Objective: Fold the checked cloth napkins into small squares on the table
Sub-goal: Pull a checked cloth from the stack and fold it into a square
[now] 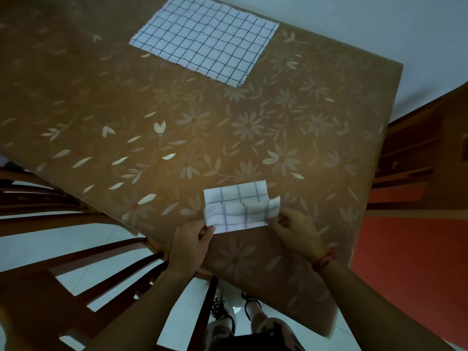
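The left hand [190, 245] and right hand [293, 230] each pinch an end of a partly folded napkin [236, 206], a soft checked rectangle lying long side left-to-right near the table [101, 97] edge. Farther back, an unfolded napkin [205, 38] lies flat.

Folded napkin [236, 205] near table [177, 138] front edge; flat napkin [205, 39] behind

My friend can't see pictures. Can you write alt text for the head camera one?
The left hand and right hand hold the near corners of a folded napkin on a flowered table. A flat napkin lies at the far side; a chair stands at the left.
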### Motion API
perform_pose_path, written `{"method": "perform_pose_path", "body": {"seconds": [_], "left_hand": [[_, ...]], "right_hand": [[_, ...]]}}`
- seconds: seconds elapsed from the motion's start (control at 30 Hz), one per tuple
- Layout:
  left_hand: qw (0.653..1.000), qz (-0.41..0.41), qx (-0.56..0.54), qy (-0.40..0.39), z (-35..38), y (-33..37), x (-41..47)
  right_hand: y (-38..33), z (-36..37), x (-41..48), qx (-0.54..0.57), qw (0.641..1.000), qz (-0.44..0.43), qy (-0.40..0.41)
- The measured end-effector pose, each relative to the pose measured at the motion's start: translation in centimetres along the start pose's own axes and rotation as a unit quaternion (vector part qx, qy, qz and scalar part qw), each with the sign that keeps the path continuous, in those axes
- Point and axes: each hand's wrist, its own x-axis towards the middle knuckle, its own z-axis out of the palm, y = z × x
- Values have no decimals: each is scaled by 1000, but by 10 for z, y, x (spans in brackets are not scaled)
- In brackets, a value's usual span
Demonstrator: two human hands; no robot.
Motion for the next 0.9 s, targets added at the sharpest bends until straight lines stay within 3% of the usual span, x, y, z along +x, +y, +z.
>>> {"method": "perform_pose_path", "body": {"seconds": [0.23, 0.3, 0.4, 0.53, 0.9], "left_hand": [[997, -73, -22, 4, 3, 4, 12], [999, -45, 1, 13, 3, 0, 14], [993, 70, 95, 23, 1, -6, 14], [960, 184, 210, -38, 3, -14, 17], [933, 154, 293, -142, -3, -23, 34]], "right_hand": [[-5, 7, 23, -15, 998, 59, 36], [-7, 8, 24, -14, 997, 71, 39], [-10, 9, 26, -26, 995, 86, 45], [-12, 11, 29, -36, 993, 101, 57], [-13, 13, 32, -71, 990, 104, 69]]}}
